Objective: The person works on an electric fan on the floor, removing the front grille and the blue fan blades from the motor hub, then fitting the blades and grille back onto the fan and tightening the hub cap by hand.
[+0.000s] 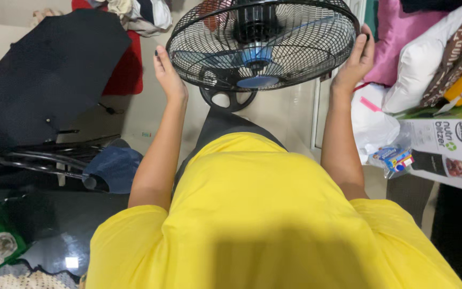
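Observation:
A black wire-grilled fan head (263,43) with a blue hub and blades sits in front of me, tilted face up. My left hand (167,75) presses against the left rim of the grille, fingers extended upward. My right hand (355,61) clasps the right rim, fingers curled over the edge. Below the grille shows the fan's round black base (228,99). My yellow shirt fills the bottom of the view.
An open black umbrella (49,69) lies on the left over a folded metal frame (44,155) and a blue cloth (114,167). Red fabric and clothes lie at the back. Pillows (429,59), a white bag (372,126) and a printed carton (445,152) crowd the right.

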